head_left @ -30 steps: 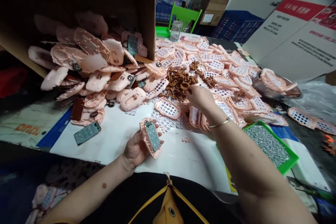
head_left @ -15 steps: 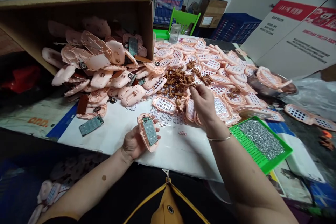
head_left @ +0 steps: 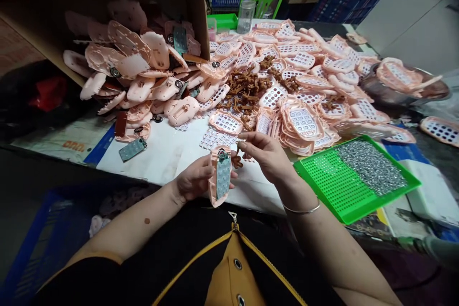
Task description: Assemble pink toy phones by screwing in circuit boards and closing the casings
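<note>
My left hand is closed around a pink plastic shell, held up in front of my body. Inside the shell lies a grey-green circuit board with rows of round spots; a dark round part shows at its top end. Just to the right, my right hand pinches a small brown plastic piece close to the shell's upper edge. More such brown pieces lie in a heap farther back. A stack of pink shells with keypad holes stands beyond my right hand.
A tipped cardboard box spills pink shells at the left. At the right, a green tray holds many small metal screws. A metal bowl stands behind it. One loose circuit board lies on the table at left.
My right hand has come back from the brown heap toward the shell, bringing a brown piece. The shell in my left hand is turned more upright, and the view has tilted down.
</note>
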